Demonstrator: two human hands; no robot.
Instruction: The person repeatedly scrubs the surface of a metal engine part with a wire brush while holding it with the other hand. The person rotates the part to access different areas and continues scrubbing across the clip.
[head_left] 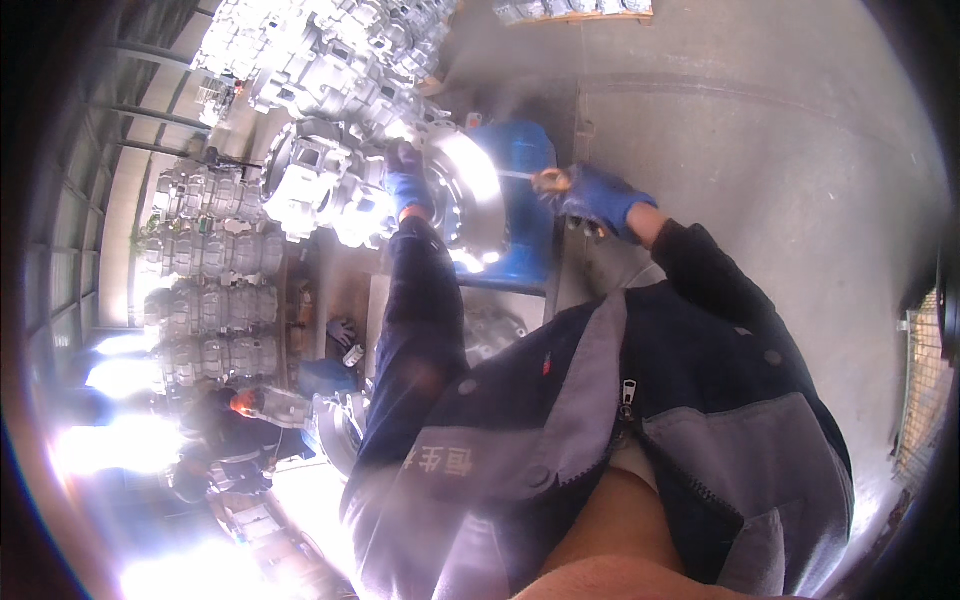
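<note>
Gloves of blue fabric cover both of our hands. Our left hand (408,185) rests on a large cast aluminium housing (340,185), at the place where the body of the casting meets its round, bright flange (470,195). The fingers lie curled over the metal and press on it; we cannot tell if they close around any edge. Our right hand (590,200) is to the right of the flange, a little apart from it, and its fingers are closed around a thin tool (520,177) whose light-coloured shaft points left toward the flange. The tool is too small and blurred for us to say what kind it is.

The housing sits on a blue stand (525,200), which shows behind and below the flange. Behind it, at the top of the view, many similar silver castings (320,50) are stacked close together, and more of them stand in rows (215,300) along the left side. The grey concrete floor (760,160) spreads on the right. Our dark blue and grey work jacket (600,420) fills the lower middle of the picture. At the lower left another person (235,430) in dark clothes is bent over a metal part, in very strong light.
</note>
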